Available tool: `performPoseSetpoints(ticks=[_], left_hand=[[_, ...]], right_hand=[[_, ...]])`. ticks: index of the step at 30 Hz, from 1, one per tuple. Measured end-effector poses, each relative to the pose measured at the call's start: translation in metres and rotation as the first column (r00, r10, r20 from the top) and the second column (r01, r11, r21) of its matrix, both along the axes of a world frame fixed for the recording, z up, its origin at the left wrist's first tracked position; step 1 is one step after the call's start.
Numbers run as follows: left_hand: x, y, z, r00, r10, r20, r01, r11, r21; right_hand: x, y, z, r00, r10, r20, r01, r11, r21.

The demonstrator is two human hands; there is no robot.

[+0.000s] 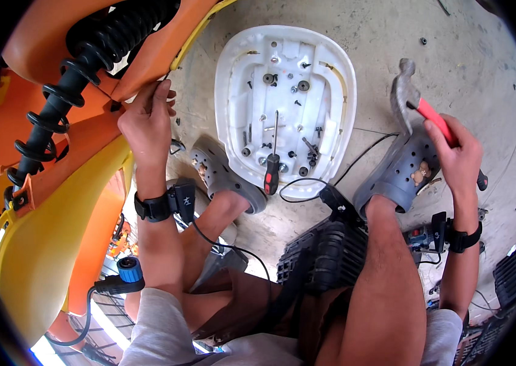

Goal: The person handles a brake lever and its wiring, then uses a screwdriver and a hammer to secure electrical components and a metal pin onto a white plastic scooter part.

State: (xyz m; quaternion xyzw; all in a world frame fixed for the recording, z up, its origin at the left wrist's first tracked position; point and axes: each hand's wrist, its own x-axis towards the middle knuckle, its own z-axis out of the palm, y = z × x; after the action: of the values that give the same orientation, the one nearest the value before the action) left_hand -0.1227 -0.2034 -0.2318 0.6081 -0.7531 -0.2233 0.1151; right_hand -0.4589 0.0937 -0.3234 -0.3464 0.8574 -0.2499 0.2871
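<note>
My right hand (458, 146) is wrapped round the red handle of a hammer (405, 91). Its grey metal head is raised, seen above the right shoe. On the other side, my left hand (146, 116) is at the lower edge of an orange plastic body panel (148, 58). Its thumb and fingers are pinched together there; a thin dark bit shows at the fingertips, too small to name. Between my feet lies a white plastic tray (224, 100) with loose bolts, screws and washers. A screwdriver (272, 165) with a black and red handle rests in it, tip pointing away.
A black coil-spring shock absorber (56, 104) and a yellow panel (50, 268) stand close on the left. Grey clogs (392, 171) flank the tray. A black cable (355, 161) crosses the tray's near right rim. A power tool (419, 236) lies by my right wrist.
</note>
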Motion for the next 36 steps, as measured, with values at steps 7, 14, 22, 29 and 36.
performPoseSetpoints(ticks=[7, 14, 22, 29, 36], left_hand=[[0.005, 0.0, -0.009, 0.989, -0.021, -0.144, 0.015, 0.999, -0.038], [0.009, -0.004, -0.01, 0.99, -0.091, -0.106, 0.081, 0.992, -0.096], [0.009, -0.003, -0.013, 0.983, -0.027, -0.182, 0.018, 0.999, -0.049], [0.006, -0.004, -0.011, 0.976, -0.02, -0.215, 0.018, 1.0, -0.011], [0.006, -0.002, -0.008, 0.975, 0.011, -0.222, -0.01, 1.0, 0.008]], right_hand=[[-0.002, -0.016, -0.003, 0.974, -0.133, 0.182, 0.123, 0.99, 0.069], [-0.027, -0.03, -0.021, 0.986, -0.055, -0.154, 0.077, 0.987, 0.142], [-0.006, -0.054, -0.029, 0.75, -0.148, -0.645, 0.05, 0.985, -0.167], [0.159, -0.11, -0.008, 0.608, 0.444, 0.658, -0.575, 0.818, -0.021], [0.226, -0.108, -0.042, 0.627, 0.444, 0.64, -0.605, 0.795, 0.042]])
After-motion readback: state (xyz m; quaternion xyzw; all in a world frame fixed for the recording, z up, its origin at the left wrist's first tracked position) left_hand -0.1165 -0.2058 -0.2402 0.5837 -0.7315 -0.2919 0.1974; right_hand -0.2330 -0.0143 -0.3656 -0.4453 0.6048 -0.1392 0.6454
